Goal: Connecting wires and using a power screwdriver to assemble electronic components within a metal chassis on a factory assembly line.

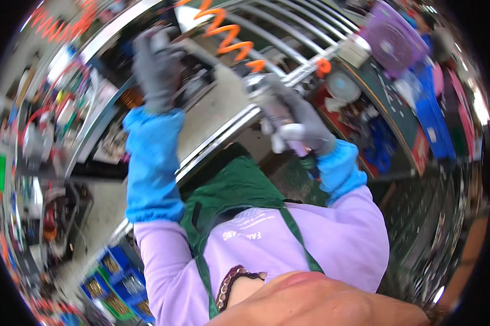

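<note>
My right hand [310,119], in a grey glove and blue oversleeve, is wrapped around a cylindrical air tool [275,111], silver at one end and dark green at the other. Close to its silver end hangs an orange coiled hose [223,32]; blur hides the joint. My left hand [157,70], gloved the same way, is raised over the far left of the work surface. Motion smears its fingers, so whatever they might hold cannot be made out. Beyond my right hand lies a metal frame of parallel tubes [288,32].
A dark tray [199,81] sits beside my left hand. Blue and green bins [117,277] of small parts stand at lower left. A purple fan [394,43] and a blue crate [434,122] are at right. The bench's metal edge [215,136] runs before my apron.
</note>
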Action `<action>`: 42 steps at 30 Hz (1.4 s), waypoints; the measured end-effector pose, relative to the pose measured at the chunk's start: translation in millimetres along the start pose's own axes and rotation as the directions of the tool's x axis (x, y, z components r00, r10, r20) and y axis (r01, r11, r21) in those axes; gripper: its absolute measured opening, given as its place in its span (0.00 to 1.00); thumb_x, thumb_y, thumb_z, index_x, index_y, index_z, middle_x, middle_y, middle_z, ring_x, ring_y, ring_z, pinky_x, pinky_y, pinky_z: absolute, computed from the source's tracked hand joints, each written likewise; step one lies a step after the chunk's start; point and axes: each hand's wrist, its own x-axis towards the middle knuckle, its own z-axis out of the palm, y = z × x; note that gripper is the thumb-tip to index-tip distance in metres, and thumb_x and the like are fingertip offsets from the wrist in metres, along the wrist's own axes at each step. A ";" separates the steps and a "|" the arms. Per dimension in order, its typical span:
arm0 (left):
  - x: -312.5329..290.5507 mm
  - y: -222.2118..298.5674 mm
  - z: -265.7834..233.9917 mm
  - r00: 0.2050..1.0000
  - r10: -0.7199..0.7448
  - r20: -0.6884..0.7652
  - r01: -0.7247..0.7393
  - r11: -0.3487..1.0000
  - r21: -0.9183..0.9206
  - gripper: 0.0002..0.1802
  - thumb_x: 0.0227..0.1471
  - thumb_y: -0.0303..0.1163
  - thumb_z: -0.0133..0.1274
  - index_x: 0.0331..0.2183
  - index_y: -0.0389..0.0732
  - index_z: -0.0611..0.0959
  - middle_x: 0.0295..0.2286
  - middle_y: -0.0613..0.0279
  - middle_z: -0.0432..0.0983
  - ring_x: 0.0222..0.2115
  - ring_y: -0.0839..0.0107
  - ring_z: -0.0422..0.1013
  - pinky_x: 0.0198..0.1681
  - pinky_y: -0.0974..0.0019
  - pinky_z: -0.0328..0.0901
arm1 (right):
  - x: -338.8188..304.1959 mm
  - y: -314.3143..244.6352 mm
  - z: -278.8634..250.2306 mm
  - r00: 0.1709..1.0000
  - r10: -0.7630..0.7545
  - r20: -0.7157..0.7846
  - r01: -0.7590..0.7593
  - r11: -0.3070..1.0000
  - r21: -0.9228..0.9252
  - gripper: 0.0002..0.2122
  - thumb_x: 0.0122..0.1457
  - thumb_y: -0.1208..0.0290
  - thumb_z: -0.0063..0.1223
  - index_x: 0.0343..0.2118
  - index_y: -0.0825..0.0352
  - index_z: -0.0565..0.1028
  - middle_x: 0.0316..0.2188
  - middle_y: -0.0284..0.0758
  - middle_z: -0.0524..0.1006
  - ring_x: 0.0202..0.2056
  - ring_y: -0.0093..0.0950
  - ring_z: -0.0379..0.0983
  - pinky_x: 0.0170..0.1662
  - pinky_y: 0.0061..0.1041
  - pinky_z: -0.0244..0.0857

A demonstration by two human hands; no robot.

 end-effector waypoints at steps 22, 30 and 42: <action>21.4 -4.0 3.6 0.957 0.265 0.114 -0.240 0.511 0.825 0.14 0.53 0.43 0.45 0.31 0.45 0.80 0.25 0.55 0.76 0.27 0.55 0.73 0.28 0.56 0.69 | 52.1 -5.7 -0.7 0.992 -0.108 0.064 0.109 0.994 -0.018 0.40 0.41 0.77 0.49 0.62 0.58 0.51 0.46 0.40 0.65 0.31 0.23 0.69 0.23 0.21 0.72; 21.4 -17.9 4.2 0.991 0.058 0.120 -0.133 0.449 0.883 0.16 0.53 0.45 0.45 0.29 0.46 0.82 0.25 0.55 0.76 0.27 0.57 0.74 0.30 0.56 0.69 | 66.6 -4.4 0.6 0.993 0.116 0.034 -0.111 0.985 -0.133 0.39 0.42 0.72 0.49 0.62 0.56 0.51 0.31 0.38 0.70 0.18 0.22 0.69 0.20 0.19 0.69; 30.3 -16.4 0.0 0.976 -0.052 0.209 -0.179 0.346 0.921 0.15 0.53 0.43 0.45 0.30 0.45 0.82 0.28 0.54 0.77 0.29 0.56 0.74 0.33 0.55 0.69 | 84.6 7.6 -16.9 0.989 0.079 0.125 -0.090 0.993 0.077 0.38 0.44 0.70 0.50 0.62 0.61 0.50 0.35 0.43 0.71 0.19 0.22 0.70 0.21 0.20 0.71</action>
